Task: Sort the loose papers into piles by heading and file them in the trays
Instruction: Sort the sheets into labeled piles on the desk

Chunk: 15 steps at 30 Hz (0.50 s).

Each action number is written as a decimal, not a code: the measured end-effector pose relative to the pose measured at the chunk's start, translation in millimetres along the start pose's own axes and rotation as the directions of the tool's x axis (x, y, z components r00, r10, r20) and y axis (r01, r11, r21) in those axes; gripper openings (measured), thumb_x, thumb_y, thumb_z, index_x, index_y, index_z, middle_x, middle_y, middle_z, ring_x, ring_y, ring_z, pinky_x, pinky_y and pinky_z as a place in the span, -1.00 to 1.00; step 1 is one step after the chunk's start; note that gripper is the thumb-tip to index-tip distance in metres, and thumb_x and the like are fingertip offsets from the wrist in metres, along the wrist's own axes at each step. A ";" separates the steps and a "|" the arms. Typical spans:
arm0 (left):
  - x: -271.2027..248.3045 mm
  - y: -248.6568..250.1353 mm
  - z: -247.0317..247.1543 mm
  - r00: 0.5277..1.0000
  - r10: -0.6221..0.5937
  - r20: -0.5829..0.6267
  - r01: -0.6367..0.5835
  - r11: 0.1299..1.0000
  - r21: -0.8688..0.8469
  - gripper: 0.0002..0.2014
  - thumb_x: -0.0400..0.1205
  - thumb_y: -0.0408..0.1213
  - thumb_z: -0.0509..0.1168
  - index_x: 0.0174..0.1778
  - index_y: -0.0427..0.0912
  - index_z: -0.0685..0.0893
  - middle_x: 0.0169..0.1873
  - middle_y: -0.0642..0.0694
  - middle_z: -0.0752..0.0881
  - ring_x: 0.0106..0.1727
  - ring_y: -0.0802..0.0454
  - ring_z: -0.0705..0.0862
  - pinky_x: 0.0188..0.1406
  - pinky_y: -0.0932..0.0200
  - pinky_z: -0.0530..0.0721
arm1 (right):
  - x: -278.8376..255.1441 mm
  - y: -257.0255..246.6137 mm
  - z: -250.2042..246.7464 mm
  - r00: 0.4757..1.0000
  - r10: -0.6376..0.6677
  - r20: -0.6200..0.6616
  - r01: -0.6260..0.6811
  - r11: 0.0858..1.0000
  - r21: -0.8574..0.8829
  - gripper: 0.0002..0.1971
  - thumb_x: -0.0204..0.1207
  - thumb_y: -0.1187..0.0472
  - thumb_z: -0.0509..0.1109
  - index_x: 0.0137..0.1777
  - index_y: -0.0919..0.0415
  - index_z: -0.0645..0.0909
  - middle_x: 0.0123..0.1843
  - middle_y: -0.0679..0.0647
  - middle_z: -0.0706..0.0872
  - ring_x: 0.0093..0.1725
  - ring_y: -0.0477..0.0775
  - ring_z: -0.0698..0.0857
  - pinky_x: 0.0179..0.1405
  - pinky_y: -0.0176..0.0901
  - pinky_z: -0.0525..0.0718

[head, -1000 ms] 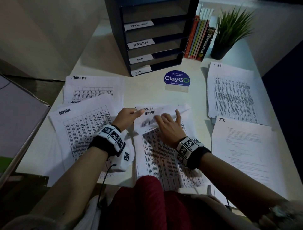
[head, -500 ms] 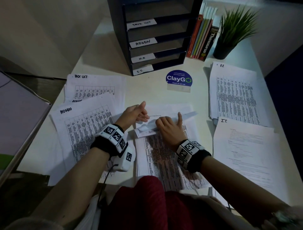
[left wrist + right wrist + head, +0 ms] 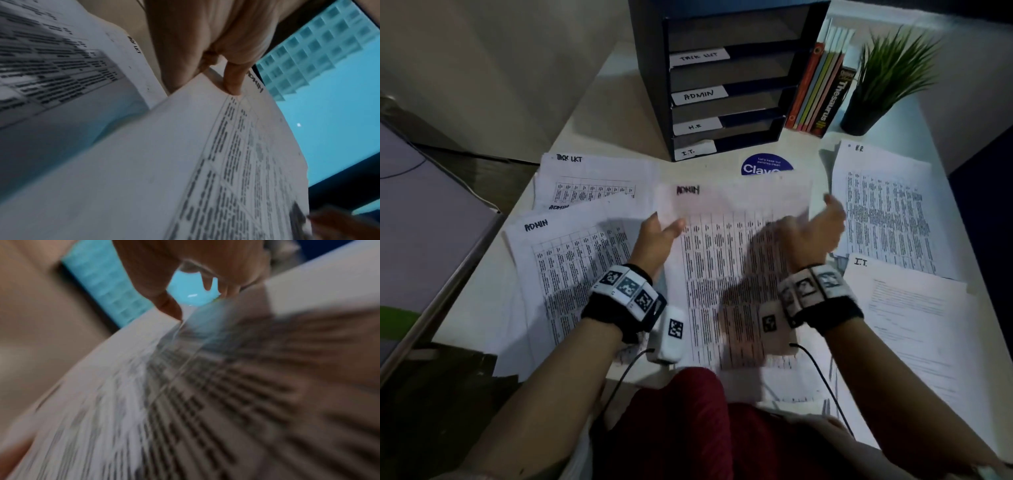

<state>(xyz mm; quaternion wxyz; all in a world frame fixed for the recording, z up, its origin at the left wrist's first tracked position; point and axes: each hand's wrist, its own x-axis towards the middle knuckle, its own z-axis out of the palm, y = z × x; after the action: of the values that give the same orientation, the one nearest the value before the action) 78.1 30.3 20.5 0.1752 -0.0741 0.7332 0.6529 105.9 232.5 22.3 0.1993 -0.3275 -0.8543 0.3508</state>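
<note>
A printed sheet headed ADMIN (image 3: 736,212) hangs lifted and flat above the middle of the desk. My left hand (image 3: 661,233) pinches its left edge, and the left wrist view shows the thumb of that hand (image 3: 205,56) on the printed face of the sheet (image 3: 185,162). My right hand (image 3: 815,229) holds the right edge; in the blurred right wrist view the right hand (image 3: 195,272) has its thumb in front of the sheet (image 3: 205,386) and its fingers behind. The black tray rack (image 3: 722,102) with labels TASK LIST, ADMIN, H.R., I.T. stands behind.
Piles lie on the desk: TASK LIST (image 3: 592,178) at back left, ADMIN (image 3: 571,267) at left, H.R. (image 3: 883,212) at right, I.T. (image 3: 911,325) at front right. More printed sheets lie under the lifted one. Books (image 3: 818,92) and a potted plant (image 3: 887,78) stand right of the rack.
The sheet was folded on the centre pile under both hands. It is now unfolded and lifted off the desk, with the hands spread to its left and right edges.
</note>
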 end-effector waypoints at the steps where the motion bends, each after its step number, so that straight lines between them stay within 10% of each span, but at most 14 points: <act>1: 0.2 2.5 -4.1 1.000 -0.009 -0.002 0.008 0.996 -0.093 -0.58 0.62 -0.14 0.25 0.37 -0.22 0.45 0.30 -0.08 0.59 0.37 -0.02 0.51 0.44 0.01 0.36 | 4.6 4.9 -4.9 0.987 0.140 0.079 -0.150 0.978 0.143 -0.46 0.45 0.20 0.29 0.42 0.37 0.33 0.39 0.25 0.47 0.39 0.20 0.44 0.30 -0.10 0.40; 6: 0.4 12.7 -8.1 0.993 -0.060 0.097 0.080 0.973 -0.216 -0.55 0.41 0.05 0.45 0.15 -0.04 0.58 0.16 -0.10 0.70 0.29 -0.10 0.60 0.39 -0.21 0.44 | 5.5 -0.8 -6.4 0.926 0.057 0.374 -0.171 0.945 0.279 -0.88 0.46 0.33 0.21 -0.20 0.36 0.54 -0.23 0.27 0.57 -0.20 0.07 0.49 -0.39 -0.22 0.34; 9: 14.3 15.7 -22.9 0.996 -0.069 -0.059 0.055 0.977 -0.207 -0.76 0.51 -0.07 0.39 0.00 -0.09 0.61 0.02 -0.14 0.72 0.19 -0.20 0.63 0.34 -0.29 0.49 | 1.9 -13.1 -4.1 0.919 -0.046 0.392 -0.076 0.954 0.289 -0.91 0.39 0.30 0.26 -0.31 0.28 0.46 -0.35 0.12 0.50 -0.33 0.01 0.44 -0.42 -0.23 0.34; 12: 25.9 28.3 -54.5 0.966 -0.097 -0.239 0.005 0.934 -0.357 -0.45 0.42 -0.03 0.46 0.23 -0.25 0.55 0.11 -0.23 0.69 0.17 -0.24 0.65 0.24 -0.30 0.56 | -2.0 -18.7 -2.3 0.851 -0.175 0.494 0.104 0.980 0.168 -0.92 0.47 0.34 0.32 -0.20 0.38 0.55 -0.27 0.21 0.58 -0.24 0.05 0.49 -0.34 -0.20 0.41; 15: 35.8 31.0 -92.5 0.934 -0.048 -0.353 -0.110 0.904 -0.413 -0.95 0.63 -0.33 0.26 -0.11 -0.20 0.62 -0.13 -0.18 0.73 -0.15 -0.06 0.72 -0.08 0.05 0.68 | -15.2 -29.3 9.8 0.841 -0.242 0.484 0.215 0.970 0.110 -0.74 0.49 0.37 0.28 -0.40 0.20 0.36 -0.42 0.10 0.49 -0.31 0.07 0.45 -0.44 -0.32 0.38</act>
<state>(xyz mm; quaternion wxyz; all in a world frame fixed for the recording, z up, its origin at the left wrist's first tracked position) 19.6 -52.1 44.7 0.0089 -0.2156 0.5931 0.7757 98.8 201.4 35.3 0.0232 -0.1177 -0.9004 0.4182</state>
